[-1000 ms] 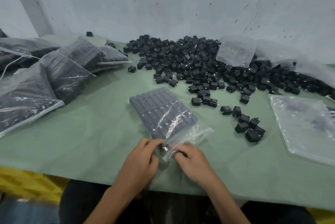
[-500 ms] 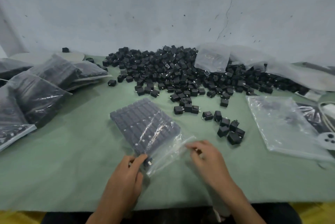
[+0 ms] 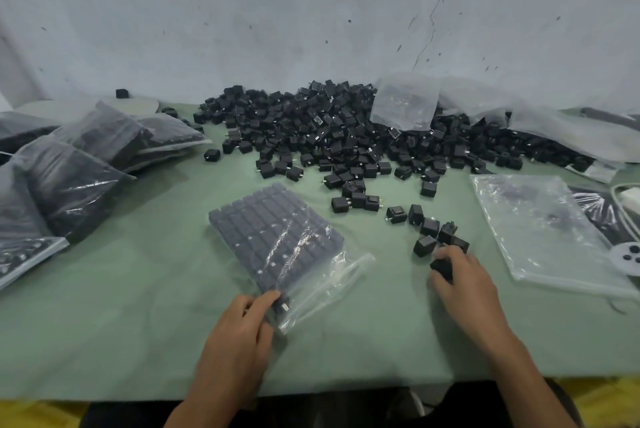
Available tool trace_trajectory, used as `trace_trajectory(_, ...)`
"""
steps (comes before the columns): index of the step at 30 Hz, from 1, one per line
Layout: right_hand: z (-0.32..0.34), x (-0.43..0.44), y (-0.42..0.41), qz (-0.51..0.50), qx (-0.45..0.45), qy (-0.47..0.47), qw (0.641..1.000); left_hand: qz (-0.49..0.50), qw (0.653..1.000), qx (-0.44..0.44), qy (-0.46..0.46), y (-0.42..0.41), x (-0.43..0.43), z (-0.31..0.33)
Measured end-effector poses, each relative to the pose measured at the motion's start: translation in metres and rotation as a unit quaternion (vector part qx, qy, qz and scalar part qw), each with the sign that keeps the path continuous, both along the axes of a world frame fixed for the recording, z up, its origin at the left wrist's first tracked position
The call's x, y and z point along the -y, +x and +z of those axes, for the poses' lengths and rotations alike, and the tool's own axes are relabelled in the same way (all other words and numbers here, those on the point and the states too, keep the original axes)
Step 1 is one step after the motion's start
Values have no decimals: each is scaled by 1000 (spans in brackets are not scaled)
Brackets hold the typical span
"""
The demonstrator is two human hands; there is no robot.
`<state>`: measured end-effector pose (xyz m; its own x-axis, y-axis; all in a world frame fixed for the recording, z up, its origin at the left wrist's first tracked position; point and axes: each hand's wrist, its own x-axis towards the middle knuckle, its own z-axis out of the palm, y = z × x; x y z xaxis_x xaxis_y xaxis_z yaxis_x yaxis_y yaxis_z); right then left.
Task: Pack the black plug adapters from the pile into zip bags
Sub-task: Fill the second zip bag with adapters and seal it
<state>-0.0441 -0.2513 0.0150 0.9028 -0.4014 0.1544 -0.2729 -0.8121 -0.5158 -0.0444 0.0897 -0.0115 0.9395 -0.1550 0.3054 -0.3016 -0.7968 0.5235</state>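
Note:
A clear zip bag point(image 3: 277, 240) lies flat in the middle of the green table point(image 3: 138, 306), filled with neat rows of black plug adapters, its open mouth toward me. My left hand point(image 3: 242, 327) pinches the bag's near left corner at the mouth. My right hand point(image 3: 460, 282) is to the right of the bag, fingers curled round one black adapter point(image 3: 441, 266) at the near end of a small loose cluster point(image 3: 429, 230). The big pile of adapters point(image 3: 346, 136) spreads along the back wall.
Several filled bags point(image 3: 76, 164) are stacked at the left. A stack of flat clear bags point(image 3: 540, 230) lies at the right, more loose plastic point(image 3: 405, 105) rests on the pile. A white disc point(image 3: 627, 257) and cable sit at the right edge.
My right hand left the bag's mouth, moved right to the loose cluster and took hold of one adapter. My left hand stays on the bag's corner. The camera view shifted slightly.

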Motion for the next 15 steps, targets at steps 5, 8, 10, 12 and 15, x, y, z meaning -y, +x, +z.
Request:
trace_trajectory(5, 11, -51, -22, 55, 20, 217, 974, 16, 1000, 11, -18, 2, 4, 3)
trace_trajectory(8, 8, -90, -29, 72, 9, 408, 910, 13, 999, 13, -33, 1, 6, 6)
trace_trajectory(10, 3, -111, -30, 84, -8, 490, 868, 13, 999, 15, -33, 0, 6, 7)
trace_trajectory(12, -2, -126, -29, 90, -28, 523, 847, 16, 999, 15, -31, 1, 6, 8)
trace_trajectory(15, -6, -138, -25, 110, -31, 537, 836, 13, 999, 22, -25, 1, 5, 6)
